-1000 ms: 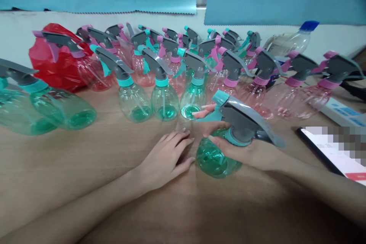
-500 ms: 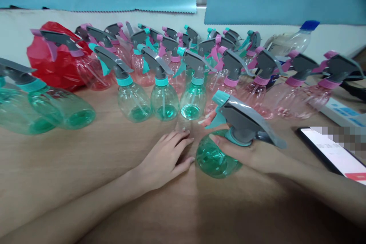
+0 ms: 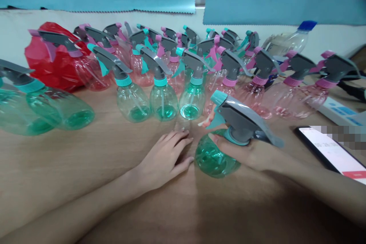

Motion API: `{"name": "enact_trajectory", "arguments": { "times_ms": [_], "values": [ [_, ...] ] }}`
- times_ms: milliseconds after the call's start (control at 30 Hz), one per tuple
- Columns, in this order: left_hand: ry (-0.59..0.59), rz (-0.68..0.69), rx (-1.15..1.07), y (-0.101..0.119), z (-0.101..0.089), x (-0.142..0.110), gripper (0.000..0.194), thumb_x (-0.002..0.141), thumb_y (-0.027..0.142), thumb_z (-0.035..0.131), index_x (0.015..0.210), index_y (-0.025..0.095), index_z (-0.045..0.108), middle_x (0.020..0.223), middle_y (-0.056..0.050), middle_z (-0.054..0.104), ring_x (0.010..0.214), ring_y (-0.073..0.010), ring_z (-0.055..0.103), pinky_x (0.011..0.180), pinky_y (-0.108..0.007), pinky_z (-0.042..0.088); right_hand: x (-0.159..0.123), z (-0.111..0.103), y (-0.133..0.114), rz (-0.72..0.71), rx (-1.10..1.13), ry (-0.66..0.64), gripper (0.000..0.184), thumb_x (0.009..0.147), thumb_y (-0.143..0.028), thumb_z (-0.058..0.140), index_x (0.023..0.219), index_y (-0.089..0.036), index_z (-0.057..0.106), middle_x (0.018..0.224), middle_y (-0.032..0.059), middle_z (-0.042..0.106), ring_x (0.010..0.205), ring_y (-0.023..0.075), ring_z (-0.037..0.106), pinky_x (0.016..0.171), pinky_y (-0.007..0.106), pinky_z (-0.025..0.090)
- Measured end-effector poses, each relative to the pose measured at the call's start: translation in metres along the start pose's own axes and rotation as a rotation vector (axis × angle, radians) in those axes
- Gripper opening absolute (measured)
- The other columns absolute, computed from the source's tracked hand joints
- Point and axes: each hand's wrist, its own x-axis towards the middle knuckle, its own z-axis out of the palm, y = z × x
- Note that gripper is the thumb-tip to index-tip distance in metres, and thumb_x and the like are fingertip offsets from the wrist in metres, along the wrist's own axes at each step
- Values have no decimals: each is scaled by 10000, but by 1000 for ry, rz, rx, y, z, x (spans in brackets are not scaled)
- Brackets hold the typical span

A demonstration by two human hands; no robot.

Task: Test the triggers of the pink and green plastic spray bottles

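My right hand (image 3: pixel 243 150) is wrapped round the neck of a green spray bottle (image 3: pixel 215 156) with a grey and turquoise trigger head, held tilted with the nozzle to the upper left. The thumb lies across the near side; the other fingers are partly hidden behind the bottle. My left hand (image 3: pixel 167 158) rests on the wooden table (image 3: pixel 120 206), fingers spread and slightly bent, holding nothing. Its fingertips are just left of the held bottle. Beyond it, three green spray bottles (image 3: pixel 164 101) stand side by side.
Pink spray bottles (image 3: pixel 294 93) stand to the right, with several more behind. Two green spray bottles (image 3: pixel 61 106) are at the left, before a red plastic bag (image 3: pixel 54 61). A phone (image 3: pixel 328 152) lies at the right. Behind it stands a clear bottle with a blue cap (image 3: pixel 307 25).
The whole view has shifted very slightly. Both hands and the held spray bottle otherwise stay as they were.
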Motion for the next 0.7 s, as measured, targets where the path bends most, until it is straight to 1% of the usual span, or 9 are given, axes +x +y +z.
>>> {"name": "enact_trajectory", "arguments": {
  "times_ms": [67, 133, 267, 367, 500, 700],
  "values": [
    [0, 1, 5, 0, 1, 0, 387, 928, 370, 517, 1260, 170, 520, 1320, -122, 528, 1244, -274, 452, 1002, -439, 381, 1, -1, -1, -27, -21, 9, 376, 733, -24, 554, 973, -310, 506, 1035, -19, 648, 960, 179, 670, 823, 306, 591],
    [-3, -1, 8, -1, 1, 0, 395, 927, 366, 523, 1266, 162, 517, 1324, -124, 524, 1248, -273, 449, 1007, -436, 376, 1, -1, -1, -37, -10, 5, 431, 719, 2, 546, 1017, -309, 519, 1107, -16, 641, 1041, 186, 645, 866, 316, 577],
    [0, 1, 7, -1, 2, -1, 392, 930, 373, 518, 1272, 182, 508, 1329, -116, 523, 1243, -276, 456, 1001, -441, 379, 0, 0, 4, -23, 40, -11, 450, 769, -37, 547, 1129, -306, 518, 1244, -13, 599, 1149, 188, 592, 948, 349, 543],
    [6, -1, 1, 0, 1, -1, 383, 932, 385, 513, 1266, 196, 509, 1332, -113, 521, 1247, -278, 457, 1000, -442, 380, 0, 1, 8, -21, 54, -17, 497, 789, -53, 571, 1204, -319, 513, 1296, -14, 577, 1188, 194, 567, 991, 376, 517],
    [1, 0, 11, -1, 2, -2, 384, 936, 391, 507, 1265, 193, 510, 1346, -112, 512, 1257, -280, 446, 1006, -448, 374, -2, 2, 9, -8, 100, -17, 549, 797, -52, 581, 1261, -332, 490, 1305, -10, 581, 1162, 197, 591, 966, 381, 535],
    [-5, 0, 23, -1, 2, -2, 403, 926, 370, 533, 1276, 171, 504, 1343, -111, 515, 1256, -272, 443, 1021, -437, 362, -2, 0, 11, 0, 109, -28, 546, 799, -73, 602, 1269, -321, 475, 1345, -8, 551, 1143, 189, 604, 948, 354, 546]
  ]
}}
